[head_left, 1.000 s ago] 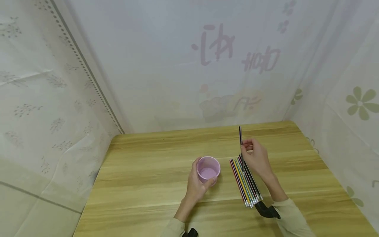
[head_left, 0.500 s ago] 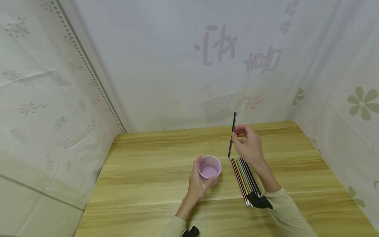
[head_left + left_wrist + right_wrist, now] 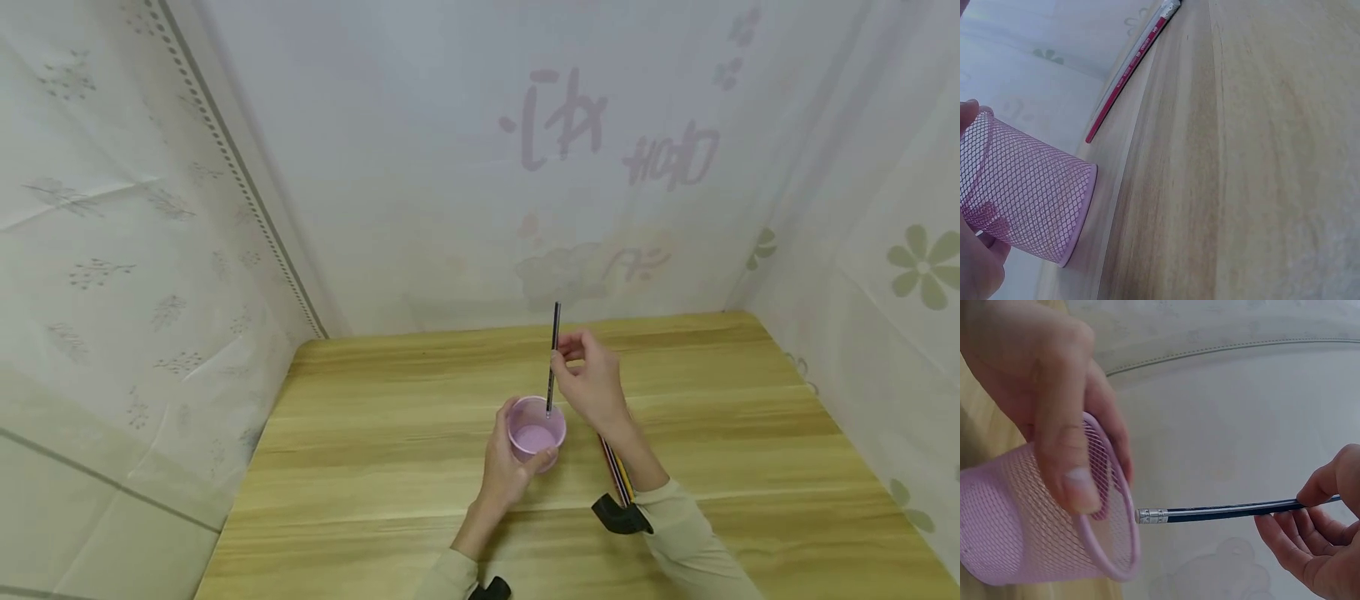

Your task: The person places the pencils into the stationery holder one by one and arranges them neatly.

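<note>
Left hand [image 3: 504, 472] gripped cup [image 3: 534, 437], seemingly for steadiness | Right hand [image 3: 592, 385], just beside, pinched pencil [image 3: 1221, 512] mid-shaft — likely for control

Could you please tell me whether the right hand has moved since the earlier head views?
Yes: against the table, the right hand has moved left, from above the pencils toward the pink cup.
</note>
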Action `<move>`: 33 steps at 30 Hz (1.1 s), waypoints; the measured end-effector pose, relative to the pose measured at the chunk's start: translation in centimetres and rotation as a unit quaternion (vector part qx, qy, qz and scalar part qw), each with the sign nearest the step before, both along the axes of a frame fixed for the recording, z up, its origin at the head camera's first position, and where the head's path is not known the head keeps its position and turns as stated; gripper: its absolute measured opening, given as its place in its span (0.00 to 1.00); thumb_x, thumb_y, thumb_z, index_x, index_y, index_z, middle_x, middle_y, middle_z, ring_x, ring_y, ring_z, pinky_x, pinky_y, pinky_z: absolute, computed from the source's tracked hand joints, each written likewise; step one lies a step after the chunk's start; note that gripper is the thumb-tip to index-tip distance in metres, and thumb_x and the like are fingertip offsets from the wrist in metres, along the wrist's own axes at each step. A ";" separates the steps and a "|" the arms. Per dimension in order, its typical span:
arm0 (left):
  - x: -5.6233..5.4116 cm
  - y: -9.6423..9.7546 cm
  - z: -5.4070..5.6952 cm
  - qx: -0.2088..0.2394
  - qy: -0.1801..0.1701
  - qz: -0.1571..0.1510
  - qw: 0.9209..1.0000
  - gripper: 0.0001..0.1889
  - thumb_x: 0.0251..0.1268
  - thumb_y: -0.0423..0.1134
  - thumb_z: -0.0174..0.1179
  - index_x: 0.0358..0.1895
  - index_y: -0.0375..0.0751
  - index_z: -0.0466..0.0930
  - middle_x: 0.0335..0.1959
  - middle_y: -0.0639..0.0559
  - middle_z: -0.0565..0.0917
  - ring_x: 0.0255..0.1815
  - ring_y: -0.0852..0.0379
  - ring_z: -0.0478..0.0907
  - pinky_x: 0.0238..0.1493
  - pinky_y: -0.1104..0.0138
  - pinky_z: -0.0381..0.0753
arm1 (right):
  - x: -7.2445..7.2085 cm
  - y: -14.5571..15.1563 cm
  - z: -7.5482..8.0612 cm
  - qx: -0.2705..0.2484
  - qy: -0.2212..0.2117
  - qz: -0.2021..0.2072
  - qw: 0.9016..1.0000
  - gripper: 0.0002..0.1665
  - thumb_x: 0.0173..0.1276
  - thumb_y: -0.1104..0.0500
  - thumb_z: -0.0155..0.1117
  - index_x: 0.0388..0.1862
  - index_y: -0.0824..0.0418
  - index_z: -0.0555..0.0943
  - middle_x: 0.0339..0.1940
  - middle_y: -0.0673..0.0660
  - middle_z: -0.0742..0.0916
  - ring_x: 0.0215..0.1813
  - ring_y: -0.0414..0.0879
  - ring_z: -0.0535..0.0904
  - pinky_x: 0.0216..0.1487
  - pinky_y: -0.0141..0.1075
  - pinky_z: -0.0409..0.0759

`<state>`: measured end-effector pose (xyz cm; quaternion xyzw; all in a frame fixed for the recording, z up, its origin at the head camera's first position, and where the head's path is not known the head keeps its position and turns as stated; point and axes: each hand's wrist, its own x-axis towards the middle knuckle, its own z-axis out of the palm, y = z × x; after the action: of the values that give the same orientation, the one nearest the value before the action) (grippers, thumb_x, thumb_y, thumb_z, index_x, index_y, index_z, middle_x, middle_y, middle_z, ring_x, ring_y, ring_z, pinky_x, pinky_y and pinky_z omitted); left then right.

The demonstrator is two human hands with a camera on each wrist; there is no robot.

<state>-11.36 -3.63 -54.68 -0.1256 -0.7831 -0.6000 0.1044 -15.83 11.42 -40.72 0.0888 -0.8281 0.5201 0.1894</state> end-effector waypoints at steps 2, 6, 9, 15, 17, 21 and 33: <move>0.0 0.0 0.0 -0.003 0.003 0.001 1.000 0.49 0.51 0.46 0.77 0.74 0.36 0.60 0.65 0.40 0.77 0.64 0.41 0.77 0.61 0.42 0.78 | 0.0 -0.3 -0.5 -0.001 -0.005 0.000 1.000 0.11 0.65 0.70 0.63 0.46 0.71 0.79 0.39 0.65 0.87 0.41 0.55 0.86 0.36 0.32 0.87; 0.0 0.0 -0.1 -0.008 0.006 0.001 1.000 0.48 0.51 0.46 0.76 0.74 0.40 0.60 0.65 0.40 0.77 0.63 0.42 0.77 0.61 0.43 0.79 | -0.1 -0.8 -1.4 0.001 -0.013 0.002 1.000 0.11 0.64 0.70 0.64 0.46 0.71 0.79 0.38 0.65 0.87 0.40 0.55 0.85 0.36 0.33 0.88; -0.1 -0.1 0.0 -0.008 0.004 -0.002 1.000 0.48 0.51 0.46 0.76 0.75 0.43 0.60 0.65 0.40 0.77 0.63 0.42 0.77 0.61 0.44 0.79 | 0.1 -1.1 -1.9 -0.001 -0.021 0.006 1.000 0.11 0.64 0.70 0.64 0.46 0.71 0.78 0.38 0.65 0.87 0.40 0.56 0.85 0.36 0.32 0.88; -0.1 0.0 -0.1 -0.007 -0.003 -0.002 1.000 0.48 0.51 0.46 0.76 0.75 0.39 0.60 0.65 0.40 0.77 0.62 0.42 0.78 0.60 0.45 0.80 | 0.4 -1.5 -3.1 0.007 -0.050 0.008 0.999 0.11 0.65 0.69 0.64 0.46 0.69 0.78 0.39 0.63 0.87 0.41 0.54 0.85 0.38 0.34 0.88; -0.1 0.0 -0.1 -0.005 -0.001 -0.003 1.000 0.48 0.52 0.46 0.76 0.74 0.37 0.60 0.65 0.40 0.77 0.62 0.42 0.78 0.60 0.45 0.80 | 0.6 -1.7 -3.6 0.011 -0.056 0.010 0.998 0.11 0.65 0.69 0.64 0.46 0.69 0.78 0.39 0.62 0.87 0.42 0.54 0.85 0.38 0.34 0.88; -0.1 0.0 -0.1 -0.001 0.002 -0.004 1.000 0.47 0.51 0.44 0.76 0.74 0.36 0.60 0.65 0.40 0.77 0.61 0.42 0.78 0.58 0.47 0.81 | 1.0 -2.0 -4.4 0.009 -0.058 0.020 0.998 0.10 0.65 0.70 0.63 0.45 0.68 0.78 0.38 0.62 0.86 0.41 0.53 0.85 0.37 0.33 0.87; 0.0 -0.1 -0.2 -0.006 0.005 -0.003 1.000 0.47 0.48 0.39 0.74 0.73 0.37 0.62 0.66 0.41 0.76 0.60 0.45 0.78 0.57 0.51 0.82 | 1.7 -2.8 -6.4 0.037 -0.049 0.027 0.998 0.11 0.63 0.70 0.65 0.45 0.68 0.78 0.36 0.60 0.86 0.37 0.49 0.84 0.39 0.32 0.86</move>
<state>-11.40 -3.70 -54.89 -0.1312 -0.7858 -0.5950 0.1062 -14.09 8.62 -47.12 0.0924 -0.8525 0.4976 0.1307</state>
